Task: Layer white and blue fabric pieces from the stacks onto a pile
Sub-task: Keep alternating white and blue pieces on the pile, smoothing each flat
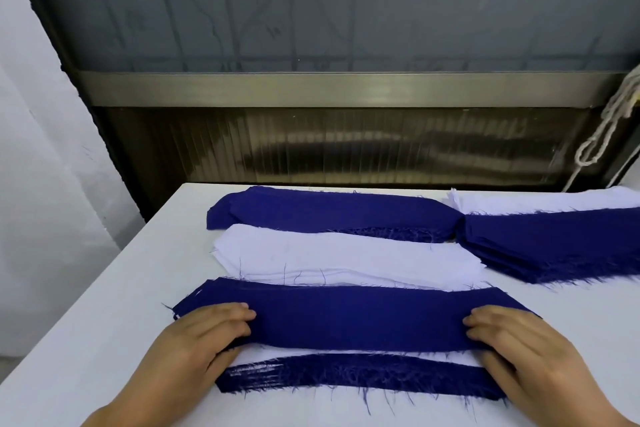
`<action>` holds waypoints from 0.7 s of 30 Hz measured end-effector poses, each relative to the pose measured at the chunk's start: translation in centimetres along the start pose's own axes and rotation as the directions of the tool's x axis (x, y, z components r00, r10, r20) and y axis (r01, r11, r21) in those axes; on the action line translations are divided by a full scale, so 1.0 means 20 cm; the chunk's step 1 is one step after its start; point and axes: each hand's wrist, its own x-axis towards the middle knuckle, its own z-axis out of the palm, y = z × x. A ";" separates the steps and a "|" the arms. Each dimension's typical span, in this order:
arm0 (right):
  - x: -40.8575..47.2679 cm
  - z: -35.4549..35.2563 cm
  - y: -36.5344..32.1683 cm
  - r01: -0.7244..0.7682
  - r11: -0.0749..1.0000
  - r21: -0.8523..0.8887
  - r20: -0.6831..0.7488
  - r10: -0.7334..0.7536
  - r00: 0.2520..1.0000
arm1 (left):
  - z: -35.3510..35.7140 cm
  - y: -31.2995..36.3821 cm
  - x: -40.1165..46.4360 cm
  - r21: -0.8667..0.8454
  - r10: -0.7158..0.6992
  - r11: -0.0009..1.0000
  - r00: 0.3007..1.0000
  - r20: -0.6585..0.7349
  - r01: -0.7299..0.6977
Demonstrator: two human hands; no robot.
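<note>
Judging by the near pile [360, 378], I'm well into the layering: blue and white edges alternate along its frayed front, and a blue piece [356, 317] lies on top. Plenty is left, as I read it, since a white stack [346, 258] sits just beyond my hands, a blue stack [329, 213] behind that, and more blue [554, 243] and white [554, 201] beyond my right hand on the tabletop [104, 322]. My left hand [204, 340] pinches the left end of the top blue piece, fingers over it, thumb seemingly tucked under. My right hand [519, 350] grips the opposite end the same way, holding it stretched between both.
</note>
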 end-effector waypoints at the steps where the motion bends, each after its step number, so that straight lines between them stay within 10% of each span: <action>1: 0.00 0.00 0.00 0.006 1.000 -0.001 0.000 -0.006 1.000 | 0.00 0.00 0.00 -0.006 0.002 1.000 1.000 -0.002 -0.002; 21: -0.01 0.00 -0.02 -0.054 0.997 0.052 0.018 0.053 0.998 | -0.04 0.02 0.01 0.039 0.065 0.997 0.996 0.063 -0.067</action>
